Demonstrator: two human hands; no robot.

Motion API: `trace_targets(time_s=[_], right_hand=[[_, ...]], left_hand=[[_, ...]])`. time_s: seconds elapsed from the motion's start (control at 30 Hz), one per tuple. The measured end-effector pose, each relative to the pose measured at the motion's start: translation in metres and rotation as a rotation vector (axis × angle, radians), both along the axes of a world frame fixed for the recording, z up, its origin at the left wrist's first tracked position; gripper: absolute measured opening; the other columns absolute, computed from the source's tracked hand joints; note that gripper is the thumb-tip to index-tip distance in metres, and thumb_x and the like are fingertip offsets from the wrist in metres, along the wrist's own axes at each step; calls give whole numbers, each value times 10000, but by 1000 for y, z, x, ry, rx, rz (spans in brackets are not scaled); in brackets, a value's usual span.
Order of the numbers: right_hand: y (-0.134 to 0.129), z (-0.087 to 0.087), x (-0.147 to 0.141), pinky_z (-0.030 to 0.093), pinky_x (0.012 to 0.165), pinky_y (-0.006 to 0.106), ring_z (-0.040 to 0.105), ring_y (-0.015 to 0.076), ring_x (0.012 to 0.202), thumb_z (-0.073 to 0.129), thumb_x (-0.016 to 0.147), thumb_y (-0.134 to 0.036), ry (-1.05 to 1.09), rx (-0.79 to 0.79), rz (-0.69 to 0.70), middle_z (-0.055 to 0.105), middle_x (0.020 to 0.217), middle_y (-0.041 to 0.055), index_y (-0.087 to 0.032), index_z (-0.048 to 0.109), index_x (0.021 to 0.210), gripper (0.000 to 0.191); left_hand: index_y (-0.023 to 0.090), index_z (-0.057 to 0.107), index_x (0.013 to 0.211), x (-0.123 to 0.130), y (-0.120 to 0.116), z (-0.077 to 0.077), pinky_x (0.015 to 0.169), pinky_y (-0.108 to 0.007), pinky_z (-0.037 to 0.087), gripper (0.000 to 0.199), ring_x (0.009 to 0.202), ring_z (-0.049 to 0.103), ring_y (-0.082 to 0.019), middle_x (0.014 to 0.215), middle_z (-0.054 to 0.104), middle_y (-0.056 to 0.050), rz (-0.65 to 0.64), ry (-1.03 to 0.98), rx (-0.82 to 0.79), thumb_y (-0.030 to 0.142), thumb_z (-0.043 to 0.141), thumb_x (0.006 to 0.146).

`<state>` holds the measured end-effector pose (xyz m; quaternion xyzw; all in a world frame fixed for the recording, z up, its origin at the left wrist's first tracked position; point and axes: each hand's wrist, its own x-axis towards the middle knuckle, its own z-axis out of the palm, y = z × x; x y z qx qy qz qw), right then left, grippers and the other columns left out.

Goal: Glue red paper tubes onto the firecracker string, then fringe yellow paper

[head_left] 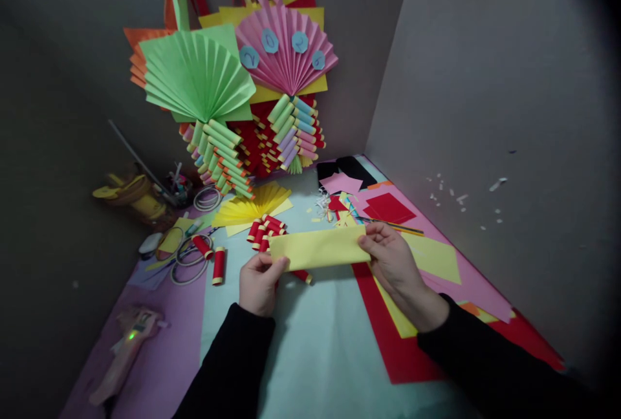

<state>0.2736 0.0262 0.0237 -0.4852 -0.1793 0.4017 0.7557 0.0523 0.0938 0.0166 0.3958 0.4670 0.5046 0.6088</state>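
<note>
A folded strip of yellow paper (320,249) is stretched level between my two hands above the table. My left hand (259,282) pinches its left end, thumb on top. At the other end, my right hand (395,264) grips the strip between thumb and fingers. Just behind the strip lie several red paper rolls with yellow ends (264,233), partly covered by it. A pleated yellow paper fan (257,204) rests behind those rolls. Two more rolls, one of them a standing-looking red roll (218,266), are left of my left hand.
A pink glue gun (129,354) with a green light lies at the left front. Red paper sheets (383,348) and yellow sheets (434,256) cover the right side. Pleated green (201,79) and pink fan decorations (288,50) hang at the back wall. Tape rings (190,270) lie left.
</note>
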Motion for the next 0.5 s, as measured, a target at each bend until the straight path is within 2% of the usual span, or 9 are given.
trace_targets(time_s=[0.17, 0.33, 0.5], right_hand=[[0, 0, 0, 407, 572, 207, 516, 85, 571, 892, 444, -239, 26, 4, -2, 598, 608, -53, -202, 619, 714, 386], [-1, -1, 0, 403, 583, 199, 520, 79, 581, 884, 448, -222, 32, 13, -15, 600, 614, -55, -200, 625, 712, 370], [-1, -2, 0, 401, 579, 206, 520, 83, 575, 877, 455, -222, 23, 9, -16, 601, 605, -53, -199, 622, 717, 366]], left_hand=[[150, 489, 573, 2, 1, 1, 519, -181, 382, 401, 497, 499, -67, 526, 584, 50, 18, -35, -10, 265, 860, 474], [177, 433, 653, 3, 0, 4, 532, -174, 414, 460, 481, 533, -67, 512, 589, 74, -18, -148, 6, 212, 863, 491], [147, 584, 858, 2, 0, 7, 638, -252, 511, 484, 589, 656, -135, 654, 717, -22, -61, -158, -71, 240, 875, 483]])
